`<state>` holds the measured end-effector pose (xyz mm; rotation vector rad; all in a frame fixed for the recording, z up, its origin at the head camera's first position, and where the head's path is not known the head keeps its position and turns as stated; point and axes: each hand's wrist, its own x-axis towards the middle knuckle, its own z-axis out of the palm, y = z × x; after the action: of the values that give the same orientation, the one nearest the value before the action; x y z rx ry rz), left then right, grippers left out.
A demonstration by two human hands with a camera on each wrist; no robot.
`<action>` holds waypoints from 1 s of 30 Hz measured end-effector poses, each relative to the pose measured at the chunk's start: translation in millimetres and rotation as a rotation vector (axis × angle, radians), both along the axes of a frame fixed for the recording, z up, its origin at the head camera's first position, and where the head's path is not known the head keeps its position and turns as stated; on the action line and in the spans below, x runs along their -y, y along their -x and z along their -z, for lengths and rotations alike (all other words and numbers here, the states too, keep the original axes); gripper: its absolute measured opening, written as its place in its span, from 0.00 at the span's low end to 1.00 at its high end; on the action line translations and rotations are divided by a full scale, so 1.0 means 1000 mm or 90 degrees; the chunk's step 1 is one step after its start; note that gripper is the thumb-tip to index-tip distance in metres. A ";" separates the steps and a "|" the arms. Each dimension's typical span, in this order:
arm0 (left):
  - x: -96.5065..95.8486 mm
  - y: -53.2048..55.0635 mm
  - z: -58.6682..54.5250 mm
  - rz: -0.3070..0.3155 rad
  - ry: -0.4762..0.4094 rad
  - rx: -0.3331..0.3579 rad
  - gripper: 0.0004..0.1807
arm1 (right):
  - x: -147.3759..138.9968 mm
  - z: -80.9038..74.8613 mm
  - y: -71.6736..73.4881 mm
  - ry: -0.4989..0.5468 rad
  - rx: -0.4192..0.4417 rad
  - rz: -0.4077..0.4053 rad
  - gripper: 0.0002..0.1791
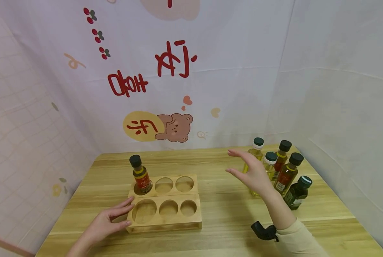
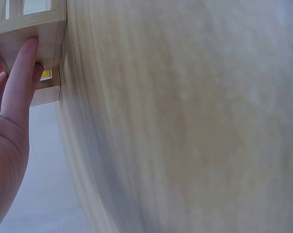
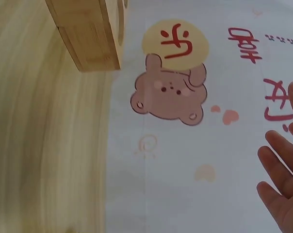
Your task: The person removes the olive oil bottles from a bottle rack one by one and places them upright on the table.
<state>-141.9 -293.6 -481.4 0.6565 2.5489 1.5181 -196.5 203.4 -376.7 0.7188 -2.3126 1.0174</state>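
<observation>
A two-step wooden bottle rack (image 1: 160,194) with round holes stands on the table. In its back left hole sits a dark-capped bottle (image 1: 143,180) with a red label, leaning slightly left. My left hand (image 1: 106,221) touches the rack's left side with its fingertips; the left wrist view shows the straight fingers against the wooden end (image 2: 44,43). My right hand (image 1: 252,173) is in the air right of the rack, thumb and fingers spread and nothing between them. Behind it stand a yellow oil bottle (image 1: 257,153) and a second one (image 1: 270,162), both partly hidden.
Right of the right hand are two red-labelled bottles, the front one (image 1: 286,176) and the rear one (image 1: 281,155), and a short dark green bottle (image 1: 297,194). A black curved object (image 1: 262,231) shows by the right wrist. A printed cloth (image 1: 236,89) hangs behind the table.
</observation>
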 end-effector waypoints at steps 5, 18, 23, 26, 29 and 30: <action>0.001 0.001 0.001 0.012 -0.012 -0.015 0.26 | 0.019 0.009 0.003 0.012 0.031 -0.033 0.35; 0.002 0.002 0.003 0.024 -0.029 -0.012 0.26 | 0.071 0.036 0.014 0.018 0.082 -0.101 0.35; 0.003 0.002 0.005 0.030 -0.031 -0.024 0.26 | 0.096 0.039 0.017 0.020 0.121 -0.140 0.36; 0.003 0.002 0.006 0.033 -0.034 -0.026 0.26 | 0.112 0.041 0.020 0.020 0.135 -0.163 0.36; 0.004 0.002 0.006 0.033 -0.036 -0.024 0.26 | 0.127 0.044 0.023 0.025 0.148 -0.186 0.36; 0.004 0.002 0.006 0.032 -0.036 -0.022 0.26 | 0.132 0.044 0.025 0.025 0.151 -0.192 0.37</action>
<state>-144.1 -297.1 -487.4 0.7555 2.5020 1.5820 -221.1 70.9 -420.9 1.0013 -2.4227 1.3418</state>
